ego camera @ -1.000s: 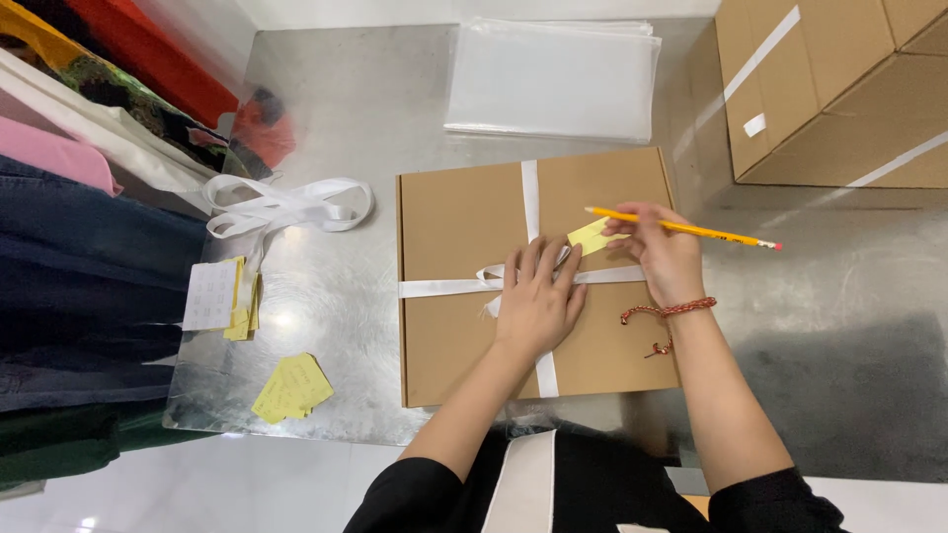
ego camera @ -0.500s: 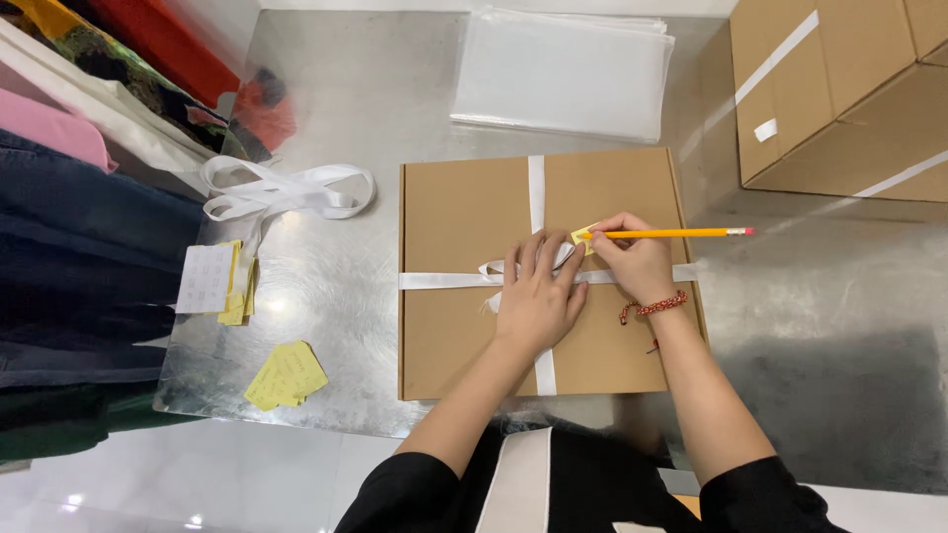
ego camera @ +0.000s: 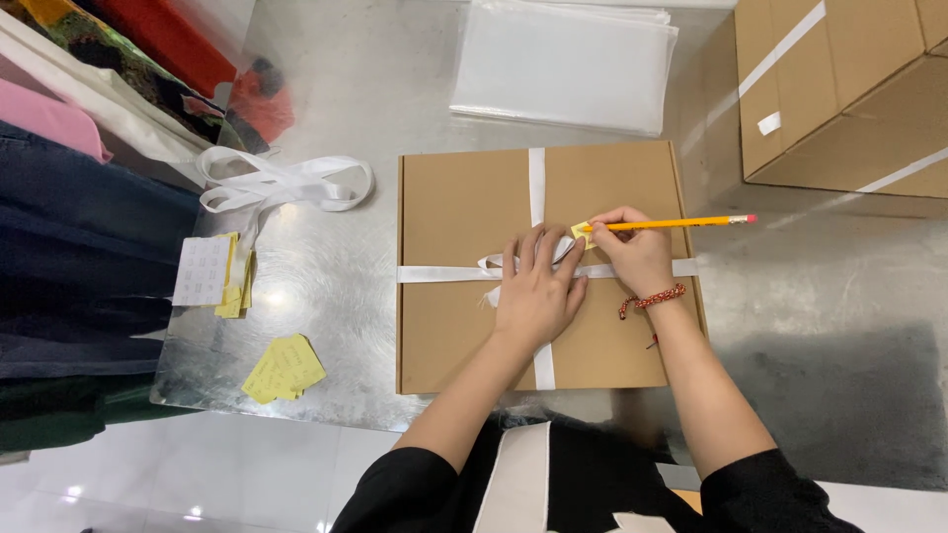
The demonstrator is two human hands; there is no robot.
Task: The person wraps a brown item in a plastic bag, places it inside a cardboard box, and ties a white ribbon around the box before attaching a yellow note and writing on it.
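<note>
A flat brown cardboard box [ego camera: 454,316] lies on the metal table, tied crosswise with white ribbon [ego camera: 536,178]. My left hand [ego camera: 538,286] presses flat on the ribbon knot at the box's centre. My right hand [ego camera: 632,252] holds a yellow pencil [ego camera: 681,223], lying level with its eraser pointing right, and pinches a small yellow note [ego camera: 581,234] against the ribbon just right of the knot. A red bead bracelet [ego camera: 652,298] circles the right wrist.
A stack of clear plastic bags [ego camera: 563,64] lies behind the box. Large taped cartons [ego camera: 839,89] stand at the right. Loose white ribbon [ego camera: 286,183], a sticker sheet [ego camera: 202,268] and yellow notes [ego camera: 284,367] lie left. Hanging clothes [ego camera: 79,247] line the left edge.
My right hand has brought the yellow note and pencil down from the box's upper right to the ribbon beside the knot. The pencil has levelled out. My left hand stays on the knot.
</note>
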